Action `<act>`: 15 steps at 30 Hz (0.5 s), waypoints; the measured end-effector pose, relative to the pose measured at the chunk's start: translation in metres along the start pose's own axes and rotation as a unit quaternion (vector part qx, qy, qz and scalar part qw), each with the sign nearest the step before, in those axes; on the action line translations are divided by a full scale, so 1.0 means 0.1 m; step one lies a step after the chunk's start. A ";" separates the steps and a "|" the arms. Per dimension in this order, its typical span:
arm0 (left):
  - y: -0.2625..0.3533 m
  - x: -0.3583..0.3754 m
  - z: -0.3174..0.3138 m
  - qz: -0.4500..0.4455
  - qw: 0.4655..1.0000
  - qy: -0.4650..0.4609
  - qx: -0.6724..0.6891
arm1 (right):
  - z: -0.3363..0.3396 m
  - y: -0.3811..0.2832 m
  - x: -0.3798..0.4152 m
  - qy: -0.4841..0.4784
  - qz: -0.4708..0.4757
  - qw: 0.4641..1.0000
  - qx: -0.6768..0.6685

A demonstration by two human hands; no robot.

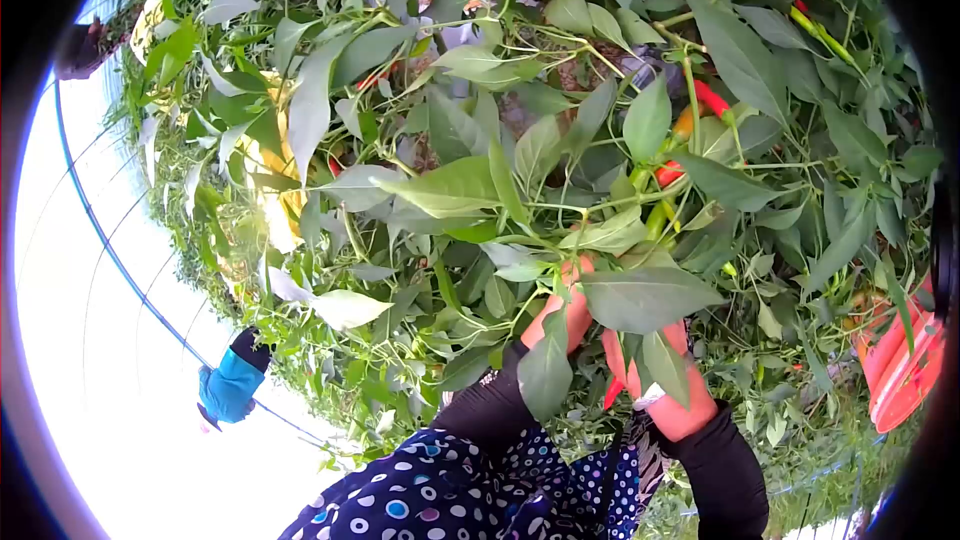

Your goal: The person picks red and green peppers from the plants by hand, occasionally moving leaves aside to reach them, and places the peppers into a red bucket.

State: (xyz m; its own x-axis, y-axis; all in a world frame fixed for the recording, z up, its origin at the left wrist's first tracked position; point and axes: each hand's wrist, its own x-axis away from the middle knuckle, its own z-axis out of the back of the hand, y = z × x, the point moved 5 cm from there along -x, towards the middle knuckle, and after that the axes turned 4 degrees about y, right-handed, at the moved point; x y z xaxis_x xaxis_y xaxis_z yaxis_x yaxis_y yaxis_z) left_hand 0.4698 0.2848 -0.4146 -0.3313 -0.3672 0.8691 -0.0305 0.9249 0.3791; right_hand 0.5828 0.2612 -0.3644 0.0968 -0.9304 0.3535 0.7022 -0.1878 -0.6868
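Note:
My left hand (572, 315) reaches up into a leafy chili pepper plant, its fingertips hidden among stems and leaves. Beside it, my right hand (690, 410) is curled and partly covered by large green leaves (648, 300). A red chili pepper (612, 393) pokes out at the inner side of the right hand, which appears closed around it. Just above both hands hang a yellow-green pepper (657, 221) and a red pepper (669, 174). Higher up, another red pepper (711, 98) hangs on the same plant.
A pink-red container (905, 370) stands at the right among the plants. Yellow material (275, 170) shows through the foliage at left. Another person in a blue top (230, 387) is farther off at left, near a long blue pipe or cord (95, 220). Dense pepper branches surround my hands.

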 end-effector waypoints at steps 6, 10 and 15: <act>-0.35 -0.08 0.36 -0.017 0.978 0.064 0.196 | 0.32 -0.72 0.12 -0.275 -0.041 0.927 -0.250; 0.00 -0.37 0.09 -0.135 0.990 -0.025 0.042 | 0.91 -0.43 0.06 -0.144 -0.073 0.896 -0.415; 0.57 -0.09 -0.34 -0.122 0.992 0.015 -0.011 | 1.56 0.67 -0.48 0.135 -0.210 0.903 -0.350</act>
State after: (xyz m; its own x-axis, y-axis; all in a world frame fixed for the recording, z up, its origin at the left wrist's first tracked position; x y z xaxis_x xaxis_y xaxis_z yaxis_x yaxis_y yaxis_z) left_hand 0.5033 0.3374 -0.3897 -0.2891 -0.5830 0.7593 -0.0858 0.8057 0.5860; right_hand 0.7350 0.3421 -0.3284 -0.3158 -0.7559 0.5736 0.0097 -0.6070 -0.7946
